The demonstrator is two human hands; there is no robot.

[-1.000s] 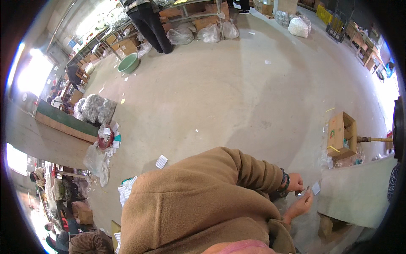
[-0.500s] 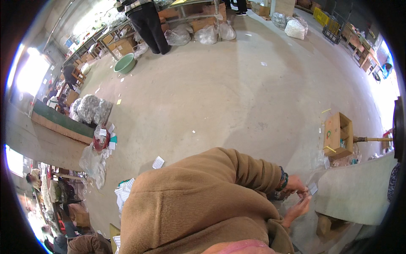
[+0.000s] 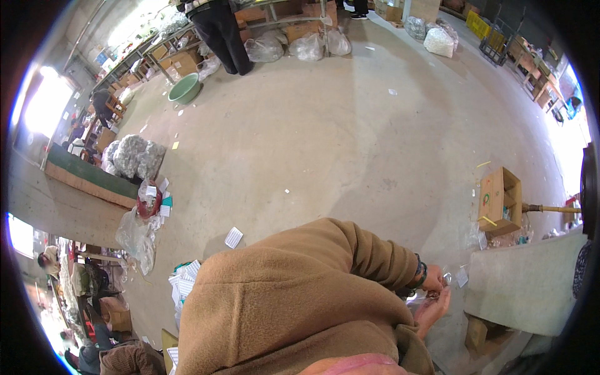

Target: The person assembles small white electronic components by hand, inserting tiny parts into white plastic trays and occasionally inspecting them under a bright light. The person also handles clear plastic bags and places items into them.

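Observation:
My left arm in a brown coat sleeve reaches right, with a dark band at the wrist. My left hand point(image 3: 434, 279) is curled, its fingertips meeting those of my right hand point(image 3: 433, 310), which comes up from below with the palm showing. Both pinch a small clear plastic packet point(image 3: 417, 300); its contents are too small to make out. A small white tag point(image 3: 461, 277) shows just right of the fingers, at the edge of a grey table top point(image 3: 531, 284). My coat hides the lower arms and my body.
An open cardboard box point(image 3: 499, 200) with a wooden stick point(image 3: 553, 209) stands on the concrete floor beyond the table. White paper slips point(image 3: 233, 237) and plastic bags point(image 3: 134, 234) lie at left. A person in dark trousers point(image 3: 220, 34) stands far back near a green basin point(image 3: 185, 89).
My hands have closed in on each other, and the right hand's fingers now touch the left hand. The view has shifted slightly.

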